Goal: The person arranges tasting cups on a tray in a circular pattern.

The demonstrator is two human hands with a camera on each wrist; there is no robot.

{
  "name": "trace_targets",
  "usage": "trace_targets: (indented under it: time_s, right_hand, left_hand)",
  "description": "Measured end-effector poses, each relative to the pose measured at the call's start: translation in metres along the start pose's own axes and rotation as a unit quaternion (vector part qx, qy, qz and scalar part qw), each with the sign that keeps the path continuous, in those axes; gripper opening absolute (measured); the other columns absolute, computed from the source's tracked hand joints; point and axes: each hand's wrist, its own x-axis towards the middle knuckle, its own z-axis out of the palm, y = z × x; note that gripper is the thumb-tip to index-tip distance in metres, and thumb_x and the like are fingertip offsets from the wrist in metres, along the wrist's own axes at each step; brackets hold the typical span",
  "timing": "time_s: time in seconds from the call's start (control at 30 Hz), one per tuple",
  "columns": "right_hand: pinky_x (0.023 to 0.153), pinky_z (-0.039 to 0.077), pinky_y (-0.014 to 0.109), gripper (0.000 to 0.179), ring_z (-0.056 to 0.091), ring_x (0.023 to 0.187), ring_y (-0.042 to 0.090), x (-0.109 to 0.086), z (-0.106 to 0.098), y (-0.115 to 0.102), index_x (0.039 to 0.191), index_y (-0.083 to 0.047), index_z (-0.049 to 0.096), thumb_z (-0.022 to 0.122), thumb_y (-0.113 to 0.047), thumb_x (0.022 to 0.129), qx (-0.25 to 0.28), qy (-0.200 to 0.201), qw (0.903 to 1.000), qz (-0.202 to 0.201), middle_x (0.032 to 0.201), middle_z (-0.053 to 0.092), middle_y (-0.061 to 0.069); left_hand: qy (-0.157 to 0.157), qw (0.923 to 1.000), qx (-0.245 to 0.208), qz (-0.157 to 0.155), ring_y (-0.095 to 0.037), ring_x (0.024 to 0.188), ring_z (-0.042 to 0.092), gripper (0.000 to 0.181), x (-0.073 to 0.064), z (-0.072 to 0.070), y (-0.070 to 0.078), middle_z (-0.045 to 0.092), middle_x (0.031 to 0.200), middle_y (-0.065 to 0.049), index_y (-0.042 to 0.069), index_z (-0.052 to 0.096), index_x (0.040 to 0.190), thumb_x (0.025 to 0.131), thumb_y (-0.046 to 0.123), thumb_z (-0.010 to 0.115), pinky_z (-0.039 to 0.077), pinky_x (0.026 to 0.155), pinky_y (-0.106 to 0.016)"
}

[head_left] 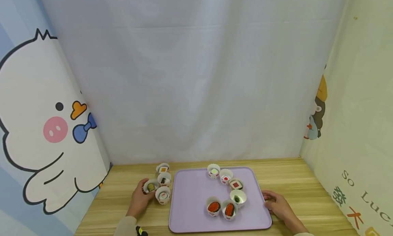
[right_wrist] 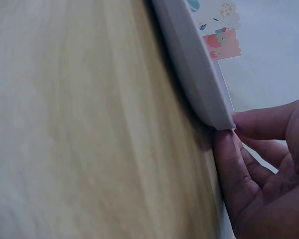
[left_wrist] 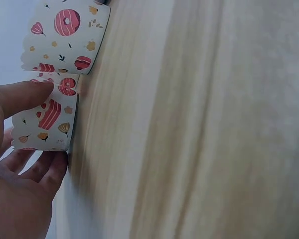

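Note:
My left hand [head_left: 139, 201] grips a patterned paper cup [head_left: 150, 187] holding a green-topped sushi piece, left of the tray. In the left wrist view the thumb lies on one side of this cup [left_wrist: 52, 119] and fingers on the other. Close around it stand three more sushi cups, the nearest one [head_left: 163, 195] with a white-and-pink piece. At the right edge of the lilac tray [head_left: 187, 212], my right hand [head_left: 277, 205] pinches the rim. The right wrist view shows thumb and fingers meeting on the tray's rim [right_wrist: 222, 117].
Several sushi cups stand on the tray's right half, among them two with orange roe [head_left: 213, 207]. A wood-grain table [head_left: 294, 181] lies beneath. Behind it hangs a pale curtain [head_left: 190, 92], with printed cloths at both sides.

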Motion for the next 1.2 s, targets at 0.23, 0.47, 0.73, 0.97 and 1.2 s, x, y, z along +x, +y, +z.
trace_targets:
  time_s: [0.23, 0.47, 0.73, 0.97, 1.2]
  right_hand:
    - [0.062, 0.054, 0.03, 0.055, 0.06, 0.084, 0.017, -0.002, 0.0, -0.001, 0.133, 0.007, 0.054, 0.06, 0.008, 0.079, 0.001, 0.001, 1.0, 0.0, 0.108, 0.062, 0.015]
    - [0.062, 0.054, 0.031, 0.055, 0.06, 0.083, 0.017, -0.001, -0.001, -0.001, 0.133, 0.008, 0.053, 0.06, 0.009, 0.079, 0.008, -0.002, 1.0, -0.004, 0.109, 0.061, 0.016]
    - [0.062, 0.054, 0.032, 0.055, 0.06, 0.084, 0.017, -0.001, 0.001, 0.0, 0.134, 0.007, 0.053, 0.06, 0.008, 0.08, 0.004, 0.0, 1.0, 0.004, 0.11, 0.062, 0.017]
    - [0.062, 0.054, 0.031, 0.054, 0.06, 0.084, 0.016, -0.002, 0.001, -0.002, 0.134, 0.008, 0.052, 0.06, 0.008, 0.081, 0.014, -0.002, 0.9999, 0.004, 0.11, 0.061, 0.017]
    - [0.062, 0.053, 0.031, 0.054, 0.059, 0.084, 0.017, -0.003, 0.001, -0.002, 0.134, 0.008, 0.052, 0.059, 0.008, 0.081, 0.017, -0.004, 0.9998, 0.002, 0.111, 0.061, 0.018]
  left_hand:
    - [0.008, 0.9997, -0.009, -0.021, -0.028, 0.11, 0.058, 0.073, -0.005, -0.009, 0.005, 0.059, 0.128, -0.022, 0.004, 0.041, 0.143, 0.082, 0.02, 0.079, 0.046, 0.083, -0.024]
    - [0.005, 0.9991, -0.013, -0.039, -0.032, 0.118, 0.055, 0.075, -0.013, -0.023, 0.024, 0.055, 0.133, -0.021, 0.007, 0.037, 0.146, 0.084, 0.025, 0.076, 0.049, 0.092, -0.037]
    - [0.007, 0.9994, -0.023, -0.026, -0.032, 0.122, 0.054, 0.075, -0.029, -0.033, 0.044, 0.054, 0.135, -0.02, 0.009, 0.038, 0.146, 0.084, 0.024, 0.077, 0.049, 0.095, -0.038]
    - [0.007, 0.9998, -0.009, 0.017, -0.034, 0.126, 0.052, 0.074, -0.042, -0.036, 0.068, 0.053, 0.138, -0.02, 0.008, 0.038, 0.146, 0.084, 0.021, 0.077, 0.046, 0.103, -0.047]
    - [0.005, 0.9986, -0.007, 0.051, -0.032, 0.124, 0.054, 0.07, -0.054, -0.032, 0.095, 0.057, 0.135, -0.019, 0.006, 0.044, 0.142, 0.082, 0.017, 0.079, 0.046, 0.103, -0.047]
